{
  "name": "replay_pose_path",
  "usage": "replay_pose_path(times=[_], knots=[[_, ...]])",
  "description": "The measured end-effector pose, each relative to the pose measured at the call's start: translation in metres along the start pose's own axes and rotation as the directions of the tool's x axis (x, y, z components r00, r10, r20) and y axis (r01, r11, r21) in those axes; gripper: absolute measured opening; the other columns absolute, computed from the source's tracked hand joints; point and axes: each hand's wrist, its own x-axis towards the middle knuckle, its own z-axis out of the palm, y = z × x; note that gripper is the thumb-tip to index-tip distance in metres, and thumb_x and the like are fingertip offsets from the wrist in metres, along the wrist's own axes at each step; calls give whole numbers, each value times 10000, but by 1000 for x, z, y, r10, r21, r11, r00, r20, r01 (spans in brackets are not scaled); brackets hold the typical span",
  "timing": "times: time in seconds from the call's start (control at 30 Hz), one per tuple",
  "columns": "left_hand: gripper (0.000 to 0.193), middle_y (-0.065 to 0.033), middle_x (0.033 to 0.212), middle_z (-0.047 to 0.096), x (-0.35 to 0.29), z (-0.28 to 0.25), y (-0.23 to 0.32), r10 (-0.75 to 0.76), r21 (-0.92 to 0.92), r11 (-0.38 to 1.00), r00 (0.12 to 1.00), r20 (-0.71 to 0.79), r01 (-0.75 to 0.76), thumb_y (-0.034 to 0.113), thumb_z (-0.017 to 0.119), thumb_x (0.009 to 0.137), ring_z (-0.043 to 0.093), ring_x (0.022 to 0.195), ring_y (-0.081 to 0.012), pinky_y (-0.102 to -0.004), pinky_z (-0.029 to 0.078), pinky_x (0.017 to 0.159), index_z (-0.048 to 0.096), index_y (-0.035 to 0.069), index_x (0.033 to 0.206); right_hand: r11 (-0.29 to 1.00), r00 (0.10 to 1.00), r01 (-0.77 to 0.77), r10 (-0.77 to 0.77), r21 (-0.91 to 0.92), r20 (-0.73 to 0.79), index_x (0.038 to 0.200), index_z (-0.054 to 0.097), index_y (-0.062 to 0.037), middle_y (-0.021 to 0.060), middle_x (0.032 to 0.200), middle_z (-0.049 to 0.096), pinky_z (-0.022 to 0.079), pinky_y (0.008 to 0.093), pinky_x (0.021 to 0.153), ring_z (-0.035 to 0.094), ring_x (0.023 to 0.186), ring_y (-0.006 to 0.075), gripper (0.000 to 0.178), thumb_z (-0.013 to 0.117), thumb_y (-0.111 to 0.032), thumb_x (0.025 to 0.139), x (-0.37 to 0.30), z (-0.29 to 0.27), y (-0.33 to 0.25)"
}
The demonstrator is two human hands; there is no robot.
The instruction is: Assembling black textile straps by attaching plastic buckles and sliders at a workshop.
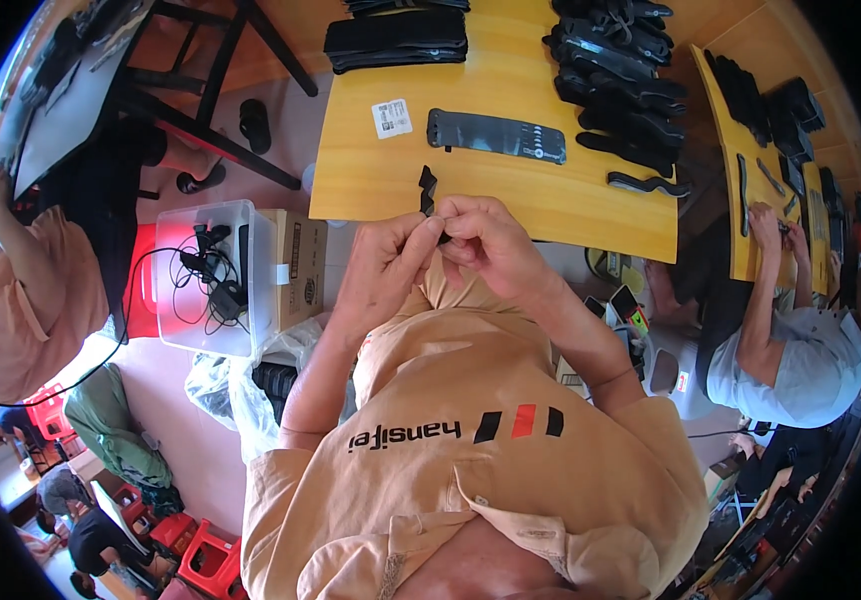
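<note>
My left hand (387, 262) and my right hand (498, 243) meet just off the near edge of the yellow table (370, 185). Both sets of fingers are pinched together on a small black strip (427, 186). Its twisted end sticks up over the table edge, and the rest is hidden between my fingertips. Beyond my hands a flat, glossy black band (495, 137) with rounded ends lies across the table. To its left is a small white printed label (390, 118).
Folded black bands (395, 42) are stacked at the far left of the table, and a long pile of black straps (622, 85) runs down its right side. A clear bin of cables (206, 275) and a cardboard box (295, 262) stand at left. Co-workers sit on both sides.
</note>
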Motion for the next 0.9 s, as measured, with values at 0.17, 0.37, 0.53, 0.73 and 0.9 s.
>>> replay_pose_path(times=[0.17, 0.37, 0.53, 0.73, 0.9], knots=[[398, 5, 477, 448, -5, -1, 6, -98, -281, 953, 993, 73, 114, 205, 487, 941, 375, 420, -44, -218, 287, 393, 479, 35, 581, 951, 996, -62, 41, 302, 76, 668, 398, -88, -25, 533, 338, 446, 242, 419, 340, 435, 70, 208, 449, -177, 849, -3, -2, 0], [407, 17, 459, 436, -1, 7, -4, -105, -327, 941, 994, -34, 88, 201, 472, 945, 366, 413, -28, -209, 268, 384, 468, 52, 566, 920, 957, 125, -211, -372, -199, 688, 451, -44, -5, 541, 423, 366, 230, 420, 403, 472, 54, 201, 539, -110, 856, -9, 23, -1], [419, 20, 459, 438, -3, 15, -2, -120, -196, 975, 991, -66, 105, 181, 475, 935, 362, 417, -32, -226, 270, 406, 453, 49, 538, 679, 835, 298, -527, -671, -162, 710, 500, 11, 33, 526, 453, 328, 249, 421, 417, 487, 62, 275, 490, -142, 938, -6, 16, 18], [390, 47, 441, 368, -10, 15, -3, -122, -362, 925, 992, 11, 118, 171, 480, 925, 316, 411, -25, -219, 243, 401, 447, 71, 549, 857, 875, 237, -393, -457, -282, 746, 536, -2, 11, 546, 460, 329, 242, 401, 433, 440, 64, 275, 471, -181, 945, -16, 11, 26], [353, 80, 427, 260, -35, -46, -8, -479, -665, 664, 877, -28, 341, 229, 532, 889, 232, 344, -29, -194, 177, 330, 390, 161, 574, 930, 552, 143, -360, -340, -752, 620, 442, -153, -23, 442, 377, 323, 232, 343, 389, 363, 83, 320, 565, -294, 880, -44, -74, -18]])
